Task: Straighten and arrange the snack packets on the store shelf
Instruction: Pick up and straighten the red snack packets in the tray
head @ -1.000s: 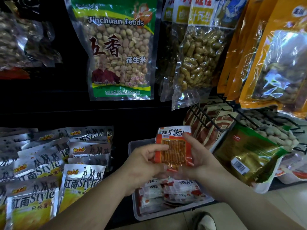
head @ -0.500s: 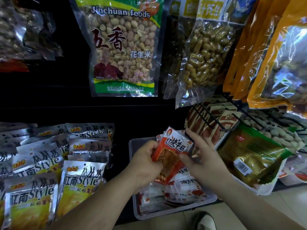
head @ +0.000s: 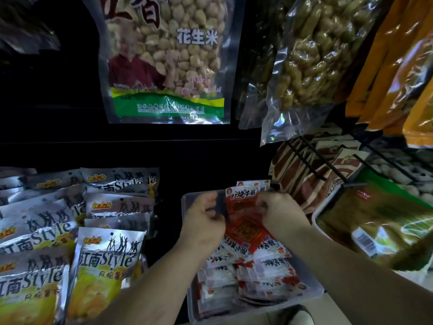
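A small red-orange snack packet (head: 243, 216) with white lettering stands tilted at the back of a clear plastic tray (head: 311, 290). My left hand (head: 201, 224) grips its left edge, and my right hand (head: 281, 214) pinches its right side near the top. Another packet of the same kind (head: 254, 184) stands just behind it. Several white and red packets (head: 257, 275) lie flat and jumbled in the tray below my hands.
Silver and yellow chip bags (head: 103, 266) lie in rows to the left. A large peanut bag (head: 168, 57) and a bag of shelled peanuts (head: 311, 66) hang above. Orange bags (head: 398, 66) hang at right, with a black wire rack (head: 328, 165) and a green-gold bag (head: 384, 221) below.
The packet has gone from held up flat in front of me down into the back of the tray, and both hands lowered with it. The camera moved closer.
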`<state>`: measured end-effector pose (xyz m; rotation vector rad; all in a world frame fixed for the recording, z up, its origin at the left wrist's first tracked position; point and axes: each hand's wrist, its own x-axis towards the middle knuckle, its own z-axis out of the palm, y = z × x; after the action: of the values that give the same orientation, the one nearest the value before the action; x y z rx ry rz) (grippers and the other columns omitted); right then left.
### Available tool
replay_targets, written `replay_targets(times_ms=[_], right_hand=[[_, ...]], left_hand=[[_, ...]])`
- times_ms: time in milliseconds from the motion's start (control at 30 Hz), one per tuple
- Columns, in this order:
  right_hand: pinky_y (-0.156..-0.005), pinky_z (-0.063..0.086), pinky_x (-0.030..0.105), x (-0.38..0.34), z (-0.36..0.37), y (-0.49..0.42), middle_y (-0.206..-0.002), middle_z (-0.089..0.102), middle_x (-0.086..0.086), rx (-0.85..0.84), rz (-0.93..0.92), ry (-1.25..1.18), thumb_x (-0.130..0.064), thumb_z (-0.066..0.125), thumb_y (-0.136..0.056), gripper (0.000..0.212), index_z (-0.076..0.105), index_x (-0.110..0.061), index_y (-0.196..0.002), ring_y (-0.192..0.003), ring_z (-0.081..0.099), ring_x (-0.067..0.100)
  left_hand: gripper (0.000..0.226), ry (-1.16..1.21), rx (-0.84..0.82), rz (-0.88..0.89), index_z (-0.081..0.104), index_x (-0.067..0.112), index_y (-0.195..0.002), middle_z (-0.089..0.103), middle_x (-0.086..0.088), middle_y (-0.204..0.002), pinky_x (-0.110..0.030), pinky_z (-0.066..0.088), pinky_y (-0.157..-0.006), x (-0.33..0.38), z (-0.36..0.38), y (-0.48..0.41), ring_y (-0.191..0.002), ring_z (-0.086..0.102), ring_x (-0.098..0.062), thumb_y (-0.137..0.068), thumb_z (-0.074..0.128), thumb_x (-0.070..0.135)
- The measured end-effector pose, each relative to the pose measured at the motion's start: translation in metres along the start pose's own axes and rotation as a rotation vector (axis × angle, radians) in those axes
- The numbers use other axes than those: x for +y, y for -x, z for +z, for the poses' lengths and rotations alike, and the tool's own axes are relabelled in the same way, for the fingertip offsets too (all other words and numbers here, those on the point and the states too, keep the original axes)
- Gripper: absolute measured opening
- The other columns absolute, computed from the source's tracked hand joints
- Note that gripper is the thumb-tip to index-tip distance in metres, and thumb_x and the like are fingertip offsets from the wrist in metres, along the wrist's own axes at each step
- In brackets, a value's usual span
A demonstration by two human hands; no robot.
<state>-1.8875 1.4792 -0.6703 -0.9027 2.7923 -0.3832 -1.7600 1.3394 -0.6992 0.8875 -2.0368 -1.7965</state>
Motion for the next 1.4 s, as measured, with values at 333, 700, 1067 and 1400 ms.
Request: replay_targets(times_ms=[333, 700, 1067, 1400], right_hand=[[-0.093, 0.055, 0.034, -0.001, 0.051, 0.0, -0.12, 0.068, -0.015, -0.375, -0.044, 0.049, -0.085, 0.046, -0.072, 0.051, 0.063, -0.062, -0.114, -0.115, 0.065, 0.017], [-0.095, 0.055, 0.035, 0.038, 0.069, 0.004, -0.136, 0.059, -0.017, -0.315, -0.108, 0.057, -0.029, 0.06, -0.091, 0.052, 0.056, -0.052, -0.137, -0.126, 0.057, 0.016], [-0.068, 0.054, 0.036, 0.054, 0.094, 0.005, -0.083, 0.071, -0.011, -0.109, -0.121, -0.17, -0.056, 0.057, -0.096, 0.022, 0.07, -0.038, -0.091, -0.082, 0.065, 0.013], [-0.062, 0.037, 0.033, 0.065, 0.104, 0.002, -0.063, 0.051, -0.008, -0.193, -0.102, -0.405, -0.045, 0.049, -0.105, 0.034, 0.052, -0.043, -0.071, -0.063, 0.049, 0.013]], left_hand=[[0.055, -0.051, -0.014, -0.11, 0.053, 0.02, -0.142, 0.059, -0.001, -0.134, -0.027, 0.05, -0.099, -0.012, -0.005, 0.0, -0.12, 0.057, -0.015, -0.094, 0.058, -0.006], [0.053, -0.167, -0.161, -0.097, 0.053, 0.026, -0.142, 0.058, 0.013, -0.13, -0.006, 0.043, -0.079, -0.011, -0.006, 0.004, -0.112, 0.056, -0.001, -0.097, 0.054, -0.003], [0.081, -0.472, -0.326, -0.255, 0.035, 0.036, -0.157, 0.046, -0.002, -0.155, -0.037, 0.051, -0.107, -0.049, 0.022, -0.012, -0.135, 0.052, -0.026, -0.088, 0.054, -0.004], [0.08, -0.559, -0.284, -0.247, 0.044, 0.047, -0.148, 0.055, 0.003, -0.148, -0.033, 0.054, -0.102, -0.065, 0.034, -0.024, -0.126, 0.058, -0.023, -0.082, 0.06, 0.003]])
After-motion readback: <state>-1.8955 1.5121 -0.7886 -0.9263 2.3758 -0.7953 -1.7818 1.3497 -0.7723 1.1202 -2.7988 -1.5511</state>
